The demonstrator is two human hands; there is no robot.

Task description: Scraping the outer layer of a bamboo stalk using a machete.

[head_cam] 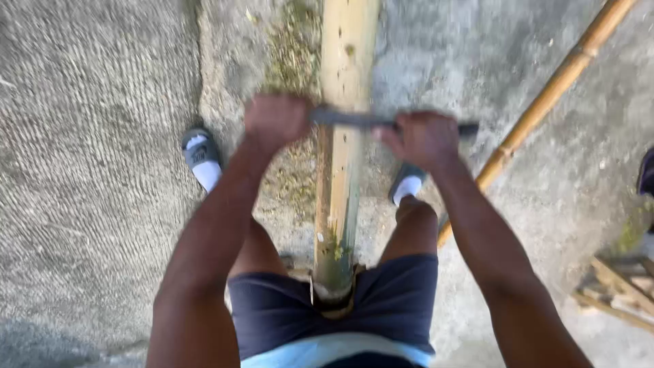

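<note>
The whole view is motion-blurred; the blade (381,121) is hidden inside both fists, so its ends cannot be made out; the pole (340,136) runs off the top edge and its near end vanishes between the thighs; the thin cane (545,102) is cut off at top right; the wood (620,286) and a dark shape (647,170) at the right edge are clipped.

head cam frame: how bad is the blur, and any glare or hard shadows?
Head view: motion blur smears both hands, left hand and right hand, plus the dark blade across the bamboo pole; the concrete ground streaks too. Lighting is soft daylight, no glare, no hard shadows.
</note>
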